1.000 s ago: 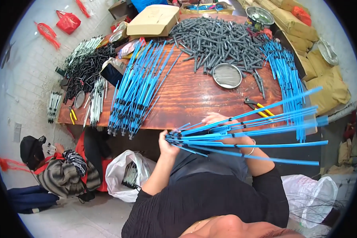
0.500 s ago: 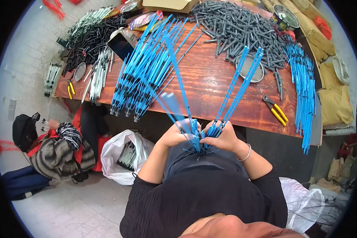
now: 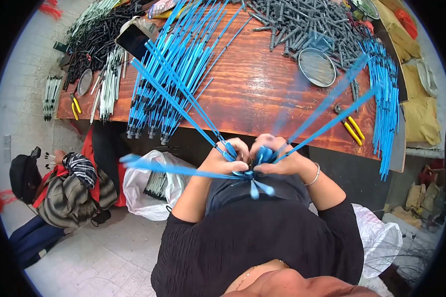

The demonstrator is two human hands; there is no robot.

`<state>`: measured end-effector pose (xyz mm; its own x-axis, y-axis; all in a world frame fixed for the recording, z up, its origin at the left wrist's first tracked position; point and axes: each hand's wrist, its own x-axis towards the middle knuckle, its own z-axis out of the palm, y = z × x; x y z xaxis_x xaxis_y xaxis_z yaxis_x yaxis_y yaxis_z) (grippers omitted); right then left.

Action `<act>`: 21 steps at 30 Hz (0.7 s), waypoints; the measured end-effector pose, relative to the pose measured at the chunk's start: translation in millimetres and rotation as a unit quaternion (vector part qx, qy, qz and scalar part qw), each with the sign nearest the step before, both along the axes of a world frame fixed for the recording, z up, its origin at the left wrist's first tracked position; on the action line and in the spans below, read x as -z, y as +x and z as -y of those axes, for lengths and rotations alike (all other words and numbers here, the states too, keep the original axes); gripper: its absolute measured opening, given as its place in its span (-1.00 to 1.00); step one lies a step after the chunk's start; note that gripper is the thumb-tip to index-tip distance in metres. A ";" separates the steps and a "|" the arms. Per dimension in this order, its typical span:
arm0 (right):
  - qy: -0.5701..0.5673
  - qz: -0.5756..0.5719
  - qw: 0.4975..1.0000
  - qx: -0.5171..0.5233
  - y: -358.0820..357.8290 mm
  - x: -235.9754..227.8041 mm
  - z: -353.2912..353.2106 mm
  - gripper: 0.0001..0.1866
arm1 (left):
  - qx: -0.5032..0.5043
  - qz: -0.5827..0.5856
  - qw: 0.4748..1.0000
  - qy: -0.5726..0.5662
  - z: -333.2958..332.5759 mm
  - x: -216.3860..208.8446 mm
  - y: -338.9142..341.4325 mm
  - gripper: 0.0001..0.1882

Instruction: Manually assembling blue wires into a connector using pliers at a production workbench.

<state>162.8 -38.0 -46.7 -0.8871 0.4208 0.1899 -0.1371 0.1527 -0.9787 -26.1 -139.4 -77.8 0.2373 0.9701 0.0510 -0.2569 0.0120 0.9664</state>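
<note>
My left hand (image 3: 222, 161) and my right hand (image 3: 286, 162) are close together over my lap, just off the table's front edge. Long thin blue rods (image 3: 183, 115) run from my left fingers up and left, while one blurred bunch points sideways over a white bag. From my closed right hand, more blue rods (image 3: 327, 124) fan up and to the right, partly smeared by motion. The thick blue ends meet between my thumbs, and a few stick out toward my body. What joins them there is hidden by the fingers.
On the wooden table (image 3: 252, 94) lie a blue rod bundle (image 3: 168, 84), a pile of grey plugs (image 3: 302, 22), a round dish (image 3: 317, 67), yellow-handled pliers (image 3: 353, 129) and a phone (image 3: 132, 40). Blue rods (image 3: 384, 99) hang over the right edge. A white bag (image 3: 136, 198) stands left.
The rods in my hands have swung apart, from mostly upright to spread left and right. My hands stay close together, and the whole view has shifted slightly.
</note>
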 end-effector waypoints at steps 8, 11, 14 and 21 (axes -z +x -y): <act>-0.002 0.076 0.997 0.018 3.0 11.6 -9.4 -0.71 | -0.087 0.057 0.994 -0.041 -10.2 0.2 16.7 -0.49; 0.027 0.074 0.996 0.040 4.6 14.4 -9.1 -0.72 | -0.085 0.068 0.993 -0.046 -10.7 3.0 16.7 -0.49; 0.057 0.045 0.997 0.024 6.7 20.1 -12.8 -0.73 | -0.081 0.082 0.993 -0.037 -11.7 6.0 16.9 -0.48; -0.016 0.041 0.998 0.045 3.8 14.7 -6.8 -0.72 | -0.071 0.096 0.993 -0.022 -10.2 7.2 15.1 -0.45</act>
